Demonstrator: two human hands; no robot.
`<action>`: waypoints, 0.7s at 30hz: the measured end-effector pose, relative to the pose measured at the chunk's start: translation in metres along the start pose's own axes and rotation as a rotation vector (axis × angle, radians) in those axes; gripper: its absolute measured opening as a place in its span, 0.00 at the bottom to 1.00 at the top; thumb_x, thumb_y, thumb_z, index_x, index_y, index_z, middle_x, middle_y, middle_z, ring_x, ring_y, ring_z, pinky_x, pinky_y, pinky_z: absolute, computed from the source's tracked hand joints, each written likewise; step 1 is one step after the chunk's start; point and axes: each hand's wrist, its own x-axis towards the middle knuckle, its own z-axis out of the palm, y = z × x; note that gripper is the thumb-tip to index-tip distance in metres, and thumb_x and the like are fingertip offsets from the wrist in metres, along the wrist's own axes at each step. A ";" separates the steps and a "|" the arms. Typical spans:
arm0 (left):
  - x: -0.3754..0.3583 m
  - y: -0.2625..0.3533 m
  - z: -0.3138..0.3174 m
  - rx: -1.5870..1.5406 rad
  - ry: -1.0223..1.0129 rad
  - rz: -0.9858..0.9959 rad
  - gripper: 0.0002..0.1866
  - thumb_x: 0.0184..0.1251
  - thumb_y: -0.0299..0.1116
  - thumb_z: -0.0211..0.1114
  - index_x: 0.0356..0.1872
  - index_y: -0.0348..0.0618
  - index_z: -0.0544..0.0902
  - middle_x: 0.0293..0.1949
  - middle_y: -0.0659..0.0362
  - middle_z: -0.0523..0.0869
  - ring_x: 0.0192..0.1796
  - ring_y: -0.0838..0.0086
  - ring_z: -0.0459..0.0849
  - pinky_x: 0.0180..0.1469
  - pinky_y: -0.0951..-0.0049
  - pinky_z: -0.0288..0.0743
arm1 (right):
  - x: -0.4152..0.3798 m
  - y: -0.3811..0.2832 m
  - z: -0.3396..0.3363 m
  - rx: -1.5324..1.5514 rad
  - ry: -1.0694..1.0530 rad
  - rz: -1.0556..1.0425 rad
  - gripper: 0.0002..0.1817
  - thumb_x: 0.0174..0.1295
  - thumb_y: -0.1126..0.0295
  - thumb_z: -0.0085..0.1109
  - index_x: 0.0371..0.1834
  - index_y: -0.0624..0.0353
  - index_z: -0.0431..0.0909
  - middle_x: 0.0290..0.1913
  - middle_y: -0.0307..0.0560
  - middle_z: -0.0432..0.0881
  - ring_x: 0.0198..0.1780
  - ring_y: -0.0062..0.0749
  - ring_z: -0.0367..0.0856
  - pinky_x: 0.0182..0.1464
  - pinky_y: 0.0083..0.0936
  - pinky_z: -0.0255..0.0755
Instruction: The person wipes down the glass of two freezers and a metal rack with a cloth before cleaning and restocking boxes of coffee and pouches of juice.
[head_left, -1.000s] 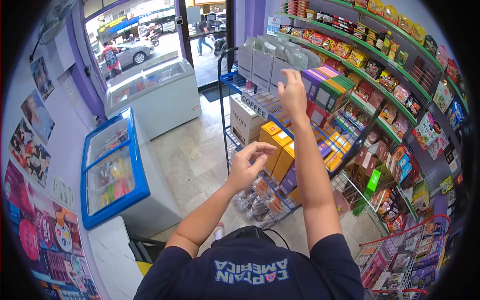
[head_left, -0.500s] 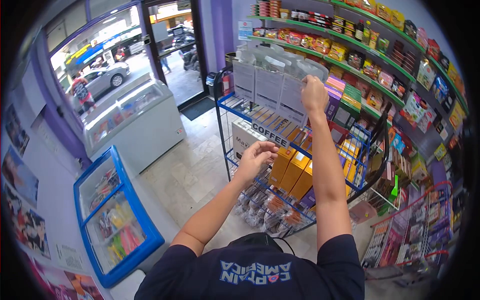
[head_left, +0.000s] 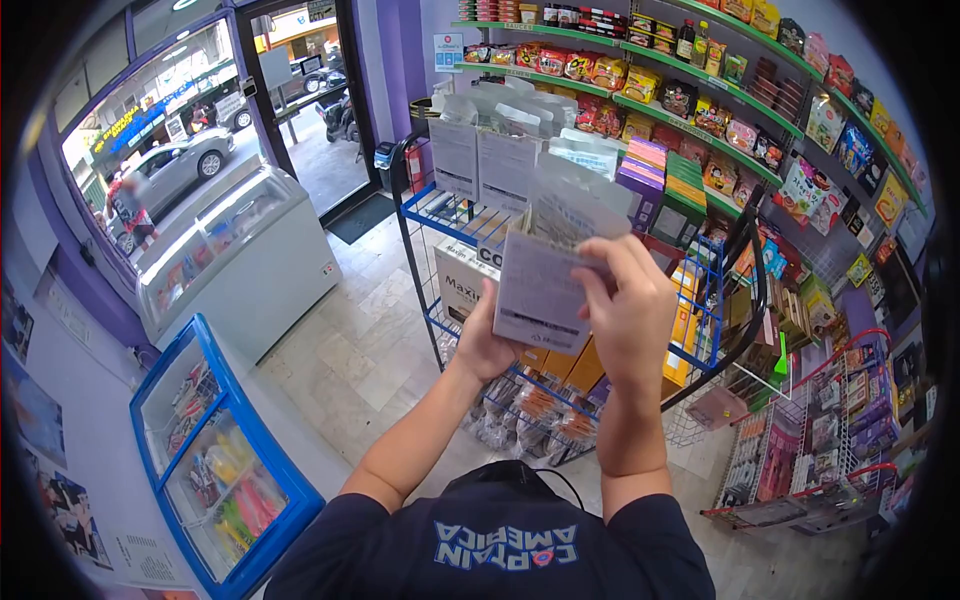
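Observation:
A clear-topped pouch with a pale printed label (head_left: 545, 295) is held up in front of the rack. My right hand (head_left: 630, 300) pinches its right edge near the top of the label. At the pouch's lower left, my left hand (head_left: 482, 340) rests with its thumb up along the edge and supports it from below. Two similar pouches (head_left: 480, 165) stand upright on the top shelf of the black and blue wire rack (head_left: 430, 215). Purple boxes (head_left: 640, 180) and green boxes (head_left: 685, 195) are to their right. A white Maxim box (head_left: 462, 285) sits one level lower.
Green-edged wall shelves (head_left: 600, 88) with packaged food run behind the rack. Two freezers, one white (head_left: 270, 260) and one blue-rimmed (head_left: 225, 450), stand at left. A wire basket stand (head_left: 790, 480) is at right. Outside the window is a person (head_left: 130, 210).
The right-hand pouch has left the top shelf and come down toward me in my right hand. My left hand has moved to the pouch's lower left edge. The view has shifted slightly right.

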 end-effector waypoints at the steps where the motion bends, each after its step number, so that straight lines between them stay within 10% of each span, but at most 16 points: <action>1: 0.001 -0.002 -0.003 0.027 0.007 -0.014 0.35 0.78 0.60 0.32 0.72 0.45 0.62 0.69 0.52 0.69 0.70 0.59 0.69 0.68 0.52 0.68 | -0.008 -0.001 -0.007 0.019 0.001 -0.017 0.09 0.51 0.77 0.66 0.35 0.56 0.81 0.33 0.44 0.80 0.32 0.44 0.82 0.32 0.34 0.74; 21: -0.158 -0.114 0.029 0.265 0.510 0.748 0.32 0.78 0.56 0.42 0.67 0.38 0.68 0.61 0.49 0.78 0.62 0.59 0.77 0.66 0.57 0.67 | -0.131 0.059 -0.121 0.542 -0.609 -0.510 0.16 0.40 0.82 0.72 0.35 0.60 0.84 0.33 0.45 0.80 0.29 0.34 0.82 0.30 0.24 0.74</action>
